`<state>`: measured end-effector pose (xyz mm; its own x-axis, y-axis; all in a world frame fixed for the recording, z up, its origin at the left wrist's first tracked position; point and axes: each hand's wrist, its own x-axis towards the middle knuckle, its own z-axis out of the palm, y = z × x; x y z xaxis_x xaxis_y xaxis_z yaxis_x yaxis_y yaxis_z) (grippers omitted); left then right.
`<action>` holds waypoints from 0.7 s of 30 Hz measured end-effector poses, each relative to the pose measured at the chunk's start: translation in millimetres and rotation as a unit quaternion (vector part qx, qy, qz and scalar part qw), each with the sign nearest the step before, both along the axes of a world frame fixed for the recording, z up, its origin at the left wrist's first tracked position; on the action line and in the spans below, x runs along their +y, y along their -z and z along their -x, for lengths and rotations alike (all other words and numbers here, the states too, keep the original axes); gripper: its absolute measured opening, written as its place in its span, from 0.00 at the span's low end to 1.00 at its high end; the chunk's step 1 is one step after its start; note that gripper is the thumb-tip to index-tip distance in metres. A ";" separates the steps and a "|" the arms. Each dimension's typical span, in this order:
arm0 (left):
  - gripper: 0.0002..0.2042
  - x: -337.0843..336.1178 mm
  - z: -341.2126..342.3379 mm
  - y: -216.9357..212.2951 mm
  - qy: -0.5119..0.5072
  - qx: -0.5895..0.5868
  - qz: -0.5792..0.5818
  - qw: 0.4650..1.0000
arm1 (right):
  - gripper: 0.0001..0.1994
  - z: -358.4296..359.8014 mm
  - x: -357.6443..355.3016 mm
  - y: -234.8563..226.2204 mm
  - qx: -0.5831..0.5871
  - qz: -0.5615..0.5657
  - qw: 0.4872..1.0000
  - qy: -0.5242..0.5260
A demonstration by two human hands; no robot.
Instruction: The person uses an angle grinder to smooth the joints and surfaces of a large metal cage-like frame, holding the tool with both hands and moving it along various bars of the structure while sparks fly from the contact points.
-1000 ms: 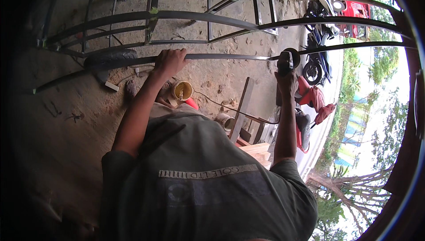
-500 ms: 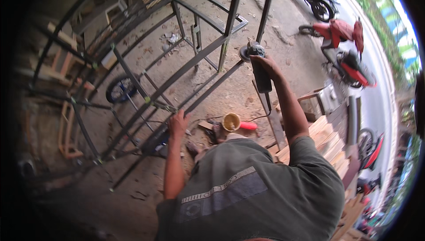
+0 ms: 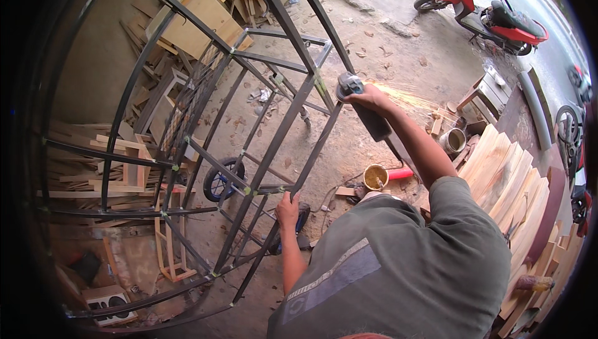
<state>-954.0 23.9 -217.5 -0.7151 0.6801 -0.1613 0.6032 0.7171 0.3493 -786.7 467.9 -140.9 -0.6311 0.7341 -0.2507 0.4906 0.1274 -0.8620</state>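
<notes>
My right hand (image 3: 372,100) grips a dark angle grinder (image 3: 372,121) by its body. The grinder's disc end meets a joint of a black metal tube frame (image 3: 281,132), and orange sparks (image 3: 405,95) fly off to the right. Lower down and to the left, my left hand (image 3: 287,210) is closed on a tube of the same frame, near a cross bar. The exact spot where the disc touches the metal is hidden by the grinder head. Pale weld marks show at several of the frame's joints.
A bucket with yellowish contents (image 3: 375,178) stands near my body, beside a red cylindrical thing (image 3: 400,173). Stacked planks (image 3: 498,180) lie at the right. Farther off are a small stool (image 3: 489,96), a red motorbike (image 3: 483,12), a wooden cabinet (image 3: 193,15) and scrap wood.
The view has shifted, so the frame and my hands appear farther right. Sparks now spray from the grinder; none showed before. Both hands keep their holds.
</notes>
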 end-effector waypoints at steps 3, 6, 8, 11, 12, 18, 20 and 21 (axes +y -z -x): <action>0.24 4.3 -10.2 -10.3 0.016 -0.009 -0.026 0.999 | 0.23 -6.2 3.9 -7.0 0.047 0.014 0.999 -0.007; 0.23 3.1 -7.0 -2.4 0.019 0.001 -0.039 0.999 | 0.22 3.8 8.7 -13.0 0.040 0.072 0.997 0.006; 0.22 4.5 -1.2 -1.2 0.023 0.003 -0.034 0.999 | 0.26 -6.0 11.7 1.4 0.041 0.062 0.997 0.006; 0.23 1.2 5.9 9.4 0.011 0.003 -0.026 1.000 | 0.25 -32.0 -1.5 17.1 0.078 0.077 0.993 0.046; 0.23 0.3 8.3 9.5 0.008 -0.003 -0.023 1.000 | 0.23 -46.2 -13.5 16.9 0.113 0.122 0.982 0.086; 0.24 8.3 17.2 1.8 0.023 -0.001 -0.003 1.000 | 0.17 -56.8 -41.5 54.6 0.379 0.285 0.831 0.291; 0.24 4.8 22.3 9.0 0.029 0.007 0.014 0.999 | 0.18 -30.0 -44.3 68.8 0.453 0.333 0.760 0.326; 0.24 7.8 22.9 6.7 0.027 0.001 0.013 1.000 | 0.18 -16.4 -42.5 79.0 0.470 0.335 0.739 0.349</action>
<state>-976.9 31.7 -224.2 -0.6778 0.7135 -0.1775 0.6419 0.6920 0.3304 -770.3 425.4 -219.9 -0.2832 0.8730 -0.3972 -0.6194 -0.4827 -0.6192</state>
